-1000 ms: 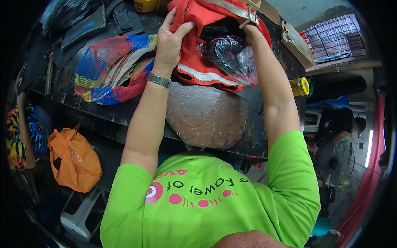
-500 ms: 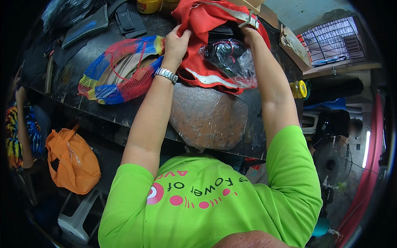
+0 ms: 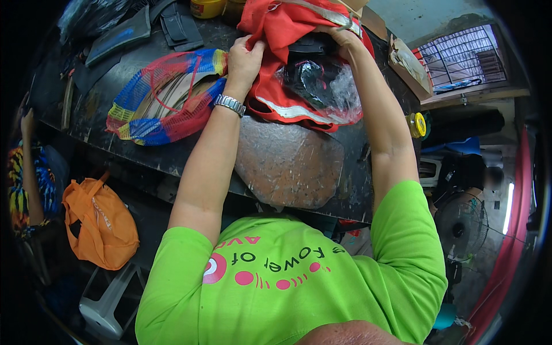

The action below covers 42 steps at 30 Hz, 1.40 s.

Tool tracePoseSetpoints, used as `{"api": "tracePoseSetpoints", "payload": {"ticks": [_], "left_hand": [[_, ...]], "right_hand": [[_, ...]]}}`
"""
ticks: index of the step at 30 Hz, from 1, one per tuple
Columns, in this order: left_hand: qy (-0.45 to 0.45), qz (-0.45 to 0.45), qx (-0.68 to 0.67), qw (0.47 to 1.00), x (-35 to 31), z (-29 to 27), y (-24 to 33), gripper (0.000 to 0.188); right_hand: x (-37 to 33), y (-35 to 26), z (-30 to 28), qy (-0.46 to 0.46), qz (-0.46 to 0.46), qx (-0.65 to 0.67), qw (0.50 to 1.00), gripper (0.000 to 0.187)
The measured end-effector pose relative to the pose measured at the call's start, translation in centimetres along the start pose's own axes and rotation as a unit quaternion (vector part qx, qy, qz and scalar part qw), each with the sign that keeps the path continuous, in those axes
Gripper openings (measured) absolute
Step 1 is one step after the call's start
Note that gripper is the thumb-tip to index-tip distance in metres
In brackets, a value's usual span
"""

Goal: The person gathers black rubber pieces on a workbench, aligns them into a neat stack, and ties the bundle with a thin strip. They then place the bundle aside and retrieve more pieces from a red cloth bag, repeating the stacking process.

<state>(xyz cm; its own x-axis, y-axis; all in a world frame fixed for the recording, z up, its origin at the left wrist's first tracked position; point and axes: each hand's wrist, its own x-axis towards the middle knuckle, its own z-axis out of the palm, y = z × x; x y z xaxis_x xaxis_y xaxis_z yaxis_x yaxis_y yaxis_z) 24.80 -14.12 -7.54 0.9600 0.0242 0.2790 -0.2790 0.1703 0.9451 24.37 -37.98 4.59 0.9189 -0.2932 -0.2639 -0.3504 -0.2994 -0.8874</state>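
Note:
A red cloth bag [image 3: 276,29] with pale strips lies on the dark table, its mouth spread towards me. My left hand [image 3: 246,60], below a metal watch, is closed on the bag's left edge, pinching the red cloth. At the upper right of the mouth, my right hand [image 3: 340,39] has its fingers bent against the bag's edge, partly hidden by the cloth. Just under those fingers sits a flat black stack [image 3: 310,45] inside the bag. Nearer me in the opening is a clear plastic bag [image 3: 345,92] with dark contents.
Left of the bag lies a multicoloured net sack [image 3: 129,109] holding flat pale pieces. A worn brown board [image 3: 290,164] lies at the table's near edge. Black sheets [image 3: 181,29] and a yellow tub [image 3: 207,8] are behind. An orange bag [image 3: 100,224] hangs lower left, near another person's arm [image 3: 31,172].
My right hand has shifted up and left at the bag's mouth, its fingers now showing more. The black stack and plastic inside have shifted a little. My left hand keeps its hold.

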Motion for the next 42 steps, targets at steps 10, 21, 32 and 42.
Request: {"api": "tracePoseSetpoints", "payload": {"ticks": [10, 21, 32, 42], "left_hand": [[0.044, -0.093, -0.146, 0.984, -0.8, -1.0, 3.2, 0.036], [-0.003, -0.08, -0.294, 0.952, -0.1, -1.7, 3.9, 0.029], [0.009, -0.065, -0.327, 0.943, -0.1, -2.2, 5.3, 0.029], [0.014, -0.139, -0.391, 0.91, -0.4, -2.3, 8.0, 0.036]], "right_hand": [[-8.5, 0.3, 2.7, 0.024, -0.138, -0.207, 0.968, 0.053], [-10.0, 0.1, 3.0, 0.043, -0.242, 0.143, 0.959, 0.033], [-17.9, 5.2, -0.4, -0.025, 0.018, 0.564, 0.825, 0.042], [-35.1, 15.4, -5.0, 0.041, -0.044, 0.671, 0.739, 0.043]]}}
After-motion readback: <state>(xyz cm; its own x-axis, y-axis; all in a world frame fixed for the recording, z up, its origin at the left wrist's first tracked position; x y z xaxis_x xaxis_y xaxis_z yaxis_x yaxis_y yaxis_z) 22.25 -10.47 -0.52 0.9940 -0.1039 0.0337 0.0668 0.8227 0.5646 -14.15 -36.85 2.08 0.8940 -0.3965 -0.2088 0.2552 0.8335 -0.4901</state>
